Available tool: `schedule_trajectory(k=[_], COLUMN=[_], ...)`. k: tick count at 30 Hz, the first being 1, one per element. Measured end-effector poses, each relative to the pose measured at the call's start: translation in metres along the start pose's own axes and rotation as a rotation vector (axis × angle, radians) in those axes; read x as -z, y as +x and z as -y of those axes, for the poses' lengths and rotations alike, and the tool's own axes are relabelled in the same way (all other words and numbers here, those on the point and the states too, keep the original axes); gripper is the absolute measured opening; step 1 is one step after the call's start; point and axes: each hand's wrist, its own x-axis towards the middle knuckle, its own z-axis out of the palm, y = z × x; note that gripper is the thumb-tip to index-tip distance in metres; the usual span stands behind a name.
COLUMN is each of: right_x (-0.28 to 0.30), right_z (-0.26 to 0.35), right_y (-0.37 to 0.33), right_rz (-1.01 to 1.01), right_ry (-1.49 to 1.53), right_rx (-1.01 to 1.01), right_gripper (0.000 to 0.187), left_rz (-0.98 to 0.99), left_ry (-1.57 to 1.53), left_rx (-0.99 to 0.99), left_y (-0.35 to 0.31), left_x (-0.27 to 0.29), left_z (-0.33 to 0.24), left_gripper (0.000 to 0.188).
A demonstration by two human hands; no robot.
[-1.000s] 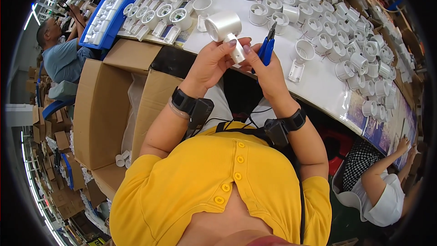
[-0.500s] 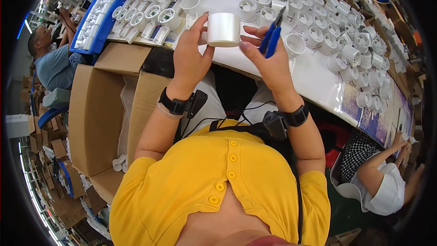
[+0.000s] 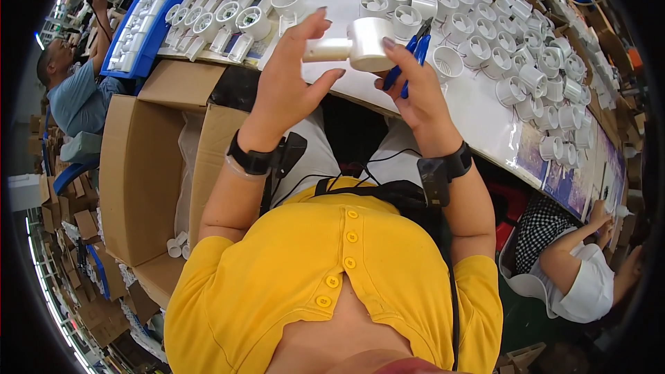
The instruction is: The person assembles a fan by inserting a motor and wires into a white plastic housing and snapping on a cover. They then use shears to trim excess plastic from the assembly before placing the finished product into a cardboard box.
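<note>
A white plastic housing (image 3: 370, 45) with a round drum-like head and a short stem hangs over the table edge, stem toward the left. My right hand (image 3: 422, 93) grips its head at the right side. Blue-handled cutting pliers (image 3: 413, 59), jaws up, are also held in that hand, between the fingers. My left hand (image 3: 280, 90) is open around the stem, thumb below and fingers above, with visible gaps; whether the palm touches the stem's end I cannot tell. Several round white housings with fan-like inserts (image 3: 478, 54) stand on the table to the right.
More white housings with green boards inside (image 3: 251, 22) stand at the left. Beside them is a blue tray (image 3: 147, 62) of white parts. An open cardboard box (image 3: 121, 173) sits left of me. One person (image 3: 76, 100) sits at far left, another (image 3: 575, 270) at right.
The housing has turned so its stem shows sideways and its head has shifted right. My left fingers have spread off the head; my right hand has closed on it, pliers still held.
</note>
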Motion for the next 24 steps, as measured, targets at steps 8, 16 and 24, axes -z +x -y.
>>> schedule_trajectory(k=[8,16,24], right_x=[-0.013,0.032,0.009], right_z=[0.017,0.036,0.106], right_y=[0.004,-0.01,-0.12], right_rz=[-0.039,0.04,1.046], right_ry=[-0.066,0.108,0.302], right_rx=[-0.05,0.257,0.601], right_gripper=[0.046,0.03,0.017], left_rz=[0.158,-0.004,-0.011], left_ry=[-0.784,-1.18,-1.574], left_rx=[0.499,0.79,0.984], left_y=[-0.017,-0.015,-0.01], left_x=[0.016,0.015,-0.026], left_z=[0.014,0.023,0.026], left_gripper=[0.042,0.036,0.034])
